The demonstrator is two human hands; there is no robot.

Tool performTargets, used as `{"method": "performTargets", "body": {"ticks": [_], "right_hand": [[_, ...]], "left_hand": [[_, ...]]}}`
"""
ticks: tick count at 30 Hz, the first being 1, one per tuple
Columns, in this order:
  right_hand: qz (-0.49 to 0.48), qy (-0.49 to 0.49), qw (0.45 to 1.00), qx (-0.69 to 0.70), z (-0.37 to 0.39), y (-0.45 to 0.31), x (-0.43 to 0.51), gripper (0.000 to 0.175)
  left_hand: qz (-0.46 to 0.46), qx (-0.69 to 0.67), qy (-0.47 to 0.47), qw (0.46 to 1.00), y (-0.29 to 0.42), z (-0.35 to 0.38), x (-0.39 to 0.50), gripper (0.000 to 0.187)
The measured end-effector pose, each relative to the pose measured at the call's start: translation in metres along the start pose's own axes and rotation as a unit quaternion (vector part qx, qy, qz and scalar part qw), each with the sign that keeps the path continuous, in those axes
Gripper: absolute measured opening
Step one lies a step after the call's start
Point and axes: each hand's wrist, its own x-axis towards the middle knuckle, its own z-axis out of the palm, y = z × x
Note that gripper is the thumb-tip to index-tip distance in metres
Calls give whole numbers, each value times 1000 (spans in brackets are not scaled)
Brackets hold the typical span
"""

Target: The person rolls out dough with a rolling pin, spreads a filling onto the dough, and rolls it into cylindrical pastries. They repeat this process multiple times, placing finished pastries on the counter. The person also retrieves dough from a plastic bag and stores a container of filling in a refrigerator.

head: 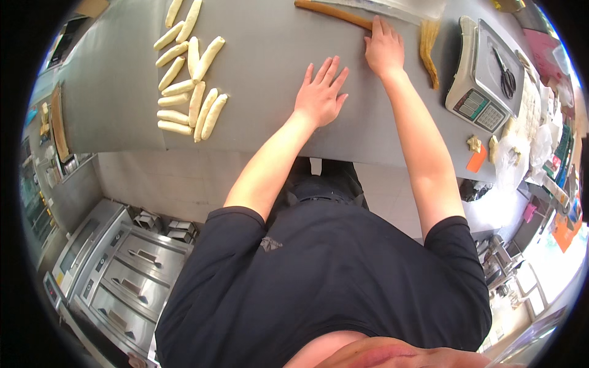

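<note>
My left hand (320,94) lies palm down over the grey metal worktable (262,55), fingers spread, with nothing seen in it. Farther out, my right hand (386,48) has its fingertips at the near end of a wooden rolling pin (333,13). Whether they grip the pin or only rest on it is hidden by the fingers. To the left lie several pale dough rolls (214,117), some touching each other. Right of my right hand lies a yellow-brown tapered object (429,55) whose kind I cannot tell.
A digital scale (483,76) stands at the right, black-handled scissors (505,76) on its pan. Nearer me are an orange card (476,159) and plastic bags (513,154). Clear plastic sheeting (409,8) lies at the far edge. Behind me at left stands a steel deck oven (133,276).
</note>
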Motion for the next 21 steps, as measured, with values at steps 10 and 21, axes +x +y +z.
{"method": "performTargets", "body": {"ticks": [10,21], "right_hand": [[138,-158,964,165,-48,-12,-77,29],[-79,-75,991,83,-68,-76,-183,45]], "left_hand": [[-67,-184,108,975,-14,14,4,54],[4,-5,147,989,-53,-65,-79,56]]}}
